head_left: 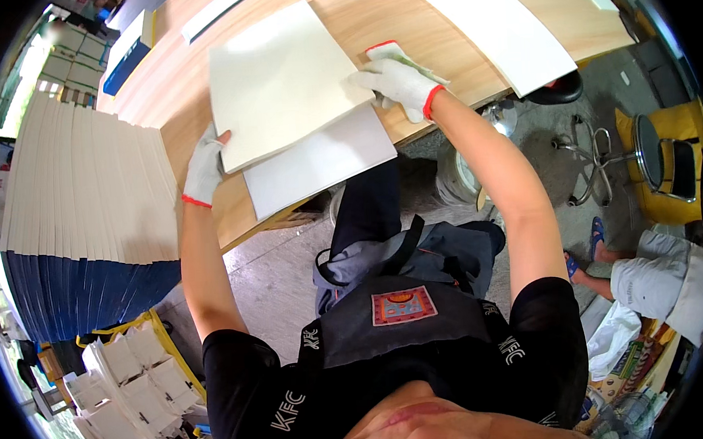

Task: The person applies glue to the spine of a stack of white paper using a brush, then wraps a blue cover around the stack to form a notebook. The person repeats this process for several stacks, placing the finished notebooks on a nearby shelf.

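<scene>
A large cream sheet point(284, 80) of paper or board lies tilted over the near edge of the wooden table; whether it is one layer or several, I cannot tell. My left hand point(204, 165), in a white glove with a red cuff, grips its lower left edge, thumb on top. At the right edge my right hand point(400, 86), gloved the same way, has its fingers closed against the sheet's border. Beneath the cream sheet, a whiter sheet point(325, 164) sticks out toward me. A pale cloth piece with red trim point(386, 51) lies just beyond my right hand.
A tall stack point(87, 178) of cream sheets above dark blue ones stands left of the wooden table point(191, 116). A blue box point(130, 60) and a long white board point(492, 25) lie on the tabletop. At right are a swivel chair point(650, 148) and another person's legs point(593, 278).
</scene>
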### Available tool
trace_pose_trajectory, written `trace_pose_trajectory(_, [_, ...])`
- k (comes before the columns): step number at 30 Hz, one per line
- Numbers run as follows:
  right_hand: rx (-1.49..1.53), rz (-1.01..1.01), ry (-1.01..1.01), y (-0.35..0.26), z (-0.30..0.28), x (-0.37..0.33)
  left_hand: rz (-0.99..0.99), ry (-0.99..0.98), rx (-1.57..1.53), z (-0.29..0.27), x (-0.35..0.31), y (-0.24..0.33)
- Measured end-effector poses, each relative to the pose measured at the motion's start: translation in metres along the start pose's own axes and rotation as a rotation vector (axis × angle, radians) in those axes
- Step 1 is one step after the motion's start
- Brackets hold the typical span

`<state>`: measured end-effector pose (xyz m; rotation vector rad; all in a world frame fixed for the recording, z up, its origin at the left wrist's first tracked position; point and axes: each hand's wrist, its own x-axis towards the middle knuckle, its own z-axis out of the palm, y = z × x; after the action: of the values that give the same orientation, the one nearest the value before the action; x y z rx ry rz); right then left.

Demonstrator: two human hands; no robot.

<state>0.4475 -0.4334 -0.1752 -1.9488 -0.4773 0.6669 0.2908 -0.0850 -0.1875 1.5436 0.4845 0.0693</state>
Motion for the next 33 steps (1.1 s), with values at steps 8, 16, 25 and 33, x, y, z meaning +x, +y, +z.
trace_pose_trajectory(8, [-0.692, -0.327, 0.493, 0.02, 0.018, -0.027, 0.265, 0.334, 1.316, 0.016, -0.062, -0.02])
trace_pose_trajectory(16, [-0.939, -0.436, 0.478, 0.047, 0.044, -0.053, 0.541, 0.282, 1.225, 0.009, -0.085, -0.064])
trace_pose_trajectory(25, [-0.924, -0.403, 0.431, 0.04, 0.05, -0.051, 0.501, 0.282, 1.185, 0.011, -0.085, -0.064])
trace_pose_trajectory(33, [-0.929, -0.375, 0.417, 0.045, 0.046, -0.053, 0.51, 0.272, 1.233, 0.01, -0.084, -0.067])
